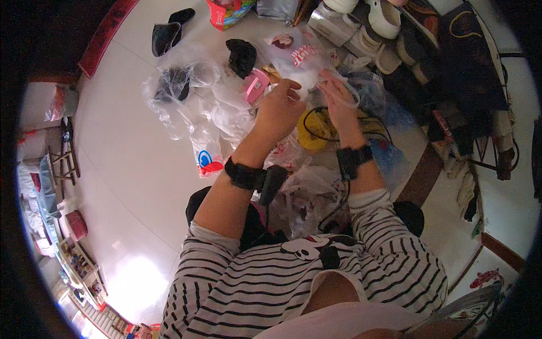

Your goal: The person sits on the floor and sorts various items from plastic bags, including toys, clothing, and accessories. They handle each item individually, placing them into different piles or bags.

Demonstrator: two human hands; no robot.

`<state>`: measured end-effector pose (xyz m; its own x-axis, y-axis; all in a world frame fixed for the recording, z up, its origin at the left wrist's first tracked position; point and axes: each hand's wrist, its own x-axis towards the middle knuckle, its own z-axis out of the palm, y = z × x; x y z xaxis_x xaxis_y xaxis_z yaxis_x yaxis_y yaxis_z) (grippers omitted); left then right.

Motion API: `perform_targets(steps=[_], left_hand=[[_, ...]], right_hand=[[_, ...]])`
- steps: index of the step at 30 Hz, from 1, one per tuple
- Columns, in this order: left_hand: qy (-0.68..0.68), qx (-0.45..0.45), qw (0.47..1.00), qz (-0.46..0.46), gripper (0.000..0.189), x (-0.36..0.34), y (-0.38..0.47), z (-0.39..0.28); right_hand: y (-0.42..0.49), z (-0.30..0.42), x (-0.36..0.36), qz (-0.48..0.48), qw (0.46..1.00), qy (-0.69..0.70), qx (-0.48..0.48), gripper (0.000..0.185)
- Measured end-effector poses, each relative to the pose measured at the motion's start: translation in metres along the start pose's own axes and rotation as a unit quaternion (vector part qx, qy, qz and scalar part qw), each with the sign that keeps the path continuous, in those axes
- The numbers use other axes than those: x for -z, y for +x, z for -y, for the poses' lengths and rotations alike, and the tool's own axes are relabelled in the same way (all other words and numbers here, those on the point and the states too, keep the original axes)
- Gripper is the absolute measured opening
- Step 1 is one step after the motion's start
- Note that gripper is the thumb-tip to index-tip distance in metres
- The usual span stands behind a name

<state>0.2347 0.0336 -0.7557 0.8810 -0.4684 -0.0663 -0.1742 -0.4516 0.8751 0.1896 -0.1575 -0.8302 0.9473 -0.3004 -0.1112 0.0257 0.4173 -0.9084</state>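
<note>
My left hand has its fingers curled beside a pink object, perhaps a slipper; whether it grips anything is hidden. My right hand is blurred, its fingers extended along a translucent plastic bag with red printing. A clear loop of plastic, like a bag handle, lies against that hand. Beneath the wrists is a round yellow object with a black cord across it. Crumpled clear plastic bags spread left of my left hand, and more bags lie near my lap.
A black crumpled item and a black shoe or boot lie on the tiled floor. Shoes, including a white clog, are piled at upper right by a box. A red printed bag stands at the top. A folding stool is far left.
</note>
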Motion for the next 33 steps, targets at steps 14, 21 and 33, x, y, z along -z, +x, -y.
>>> perform_targets(steps=[14,21,33], left_hand=[[-0.007,-0.058,0.993,-0.104,0.043,-0.017,0.017,0.020],[0.040,-0.068,0.984,-0.162,0.023,-0.006,0.021,0.021],[0.174,0.104,0.862,0.465,0.027,-0.038,-0.007,0.031]], right_hand=[[-0.092,0.148,0.021,0.054,0.988,-0.134,-0.061,0.033],[-0.091,0.174,0.061,0.046,0.998,0.037,0.039,0.035],[-0.080,0.196,0.107,-0.018,0.999,-0.031,0.032,0.033]])
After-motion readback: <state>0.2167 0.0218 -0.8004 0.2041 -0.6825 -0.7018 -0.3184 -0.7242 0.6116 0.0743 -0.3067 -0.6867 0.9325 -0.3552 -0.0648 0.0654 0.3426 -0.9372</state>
